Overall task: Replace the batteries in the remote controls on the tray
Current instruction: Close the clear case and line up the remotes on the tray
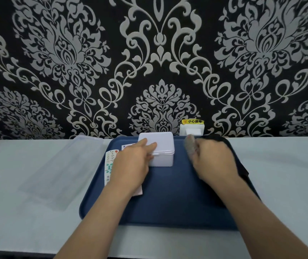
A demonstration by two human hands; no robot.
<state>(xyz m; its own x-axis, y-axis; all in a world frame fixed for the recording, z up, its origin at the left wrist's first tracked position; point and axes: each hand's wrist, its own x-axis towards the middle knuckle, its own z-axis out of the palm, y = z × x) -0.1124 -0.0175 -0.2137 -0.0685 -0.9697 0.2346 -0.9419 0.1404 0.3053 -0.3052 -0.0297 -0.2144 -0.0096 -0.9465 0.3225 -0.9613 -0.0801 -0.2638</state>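
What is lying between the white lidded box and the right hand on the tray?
Nothing: in the head view only a bare stretch of the blue tray separates the white lidded box from the right hand.

From my remote seat the light looks soft and even, leaving faint shadows beneath both arms on the tray [168, 193]. Motion blur smears the right hand [214, 159]; the left hand [130, 161] is sharper. Wide-angle distortion bows the worktop [280, 174] edges.

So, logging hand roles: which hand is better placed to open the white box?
Left. The left hand lies on the lid of the white box; the right hand is beside it, holding a blurred grey object.
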